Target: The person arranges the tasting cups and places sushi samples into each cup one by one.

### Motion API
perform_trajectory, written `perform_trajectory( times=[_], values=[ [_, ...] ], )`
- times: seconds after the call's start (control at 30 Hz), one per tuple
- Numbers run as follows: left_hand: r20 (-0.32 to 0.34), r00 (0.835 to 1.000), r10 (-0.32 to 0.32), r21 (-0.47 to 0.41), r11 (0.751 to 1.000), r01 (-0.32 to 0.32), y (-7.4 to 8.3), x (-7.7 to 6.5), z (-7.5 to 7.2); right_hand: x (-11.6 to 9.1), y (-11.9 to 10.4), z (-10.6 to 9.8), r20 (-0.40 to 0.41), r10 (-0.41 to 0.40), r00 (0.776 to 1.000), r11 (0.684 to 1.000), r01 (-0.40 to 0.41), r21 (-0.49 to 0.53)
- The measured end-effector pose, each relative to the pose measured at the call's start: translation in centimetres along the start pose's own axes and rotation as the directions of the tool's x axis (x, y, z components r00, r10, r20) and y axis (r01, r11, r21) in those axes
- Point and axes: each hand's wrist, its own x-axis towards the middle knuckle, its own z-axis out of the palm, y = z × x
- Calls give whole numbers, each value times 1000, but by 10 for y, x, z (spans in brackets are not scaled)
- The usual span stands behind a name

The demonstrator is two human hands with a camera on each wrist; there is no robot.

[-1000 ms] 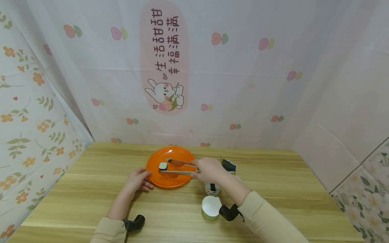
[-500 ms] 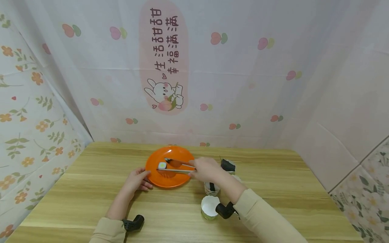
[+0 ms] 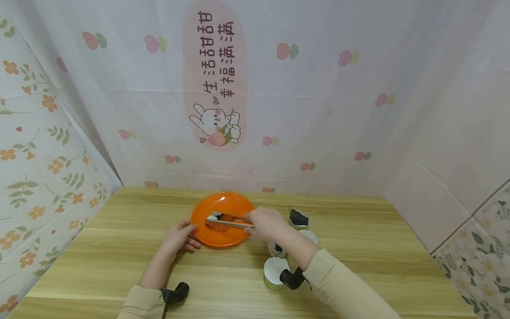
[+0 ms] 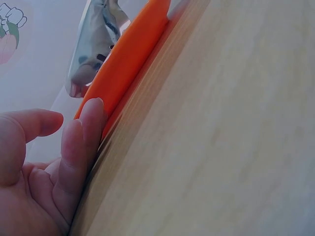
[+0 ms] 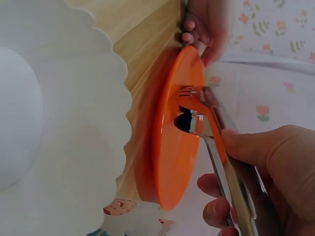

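My left hand (image 3: 181,237) holds the left rim of an orange plate (image 3: 233,199), thumb at the rim and fingers low against its edge. In my right hand (image 3: 268,225) is a pair of metal serving tongs (image 5: 231,191), gripped between thumb and fingers. One tong end is a fork, the other a spoon, as the right wrist view shows. Between these ends, over the left part of the plate, sits a small toy-like sushi roll (image 3: 214,214), white with a dark wrap and partly hidden by the tongs. The left wrist view shows the tong end (image 4: 86,73) above the plate's rim.
Right of the plate stand several paper cups. A white-lined cup (image 3: 275,271) is nearest; behind it one cup (image 3: 276,251) shows something dark inside, partly covered by my right arm. A black-wrapped piece (image 3: 299,217) lies in the farthest cup. A curtain (image 3: 318,110) hangs behind the table.
The tongs' ends have come together around the sushi roll, and my right hand has shifted slightly left. My left hand and the plate stay put.
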Motion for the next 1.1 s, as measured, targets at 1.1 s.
perform_trajectory(
  times=[1.1],
  values=[
    [-9,1000,-8,-15,1000,8,2,-1,2,-15,7,10,-152,-126,980,990,116,-75]
  ],
)
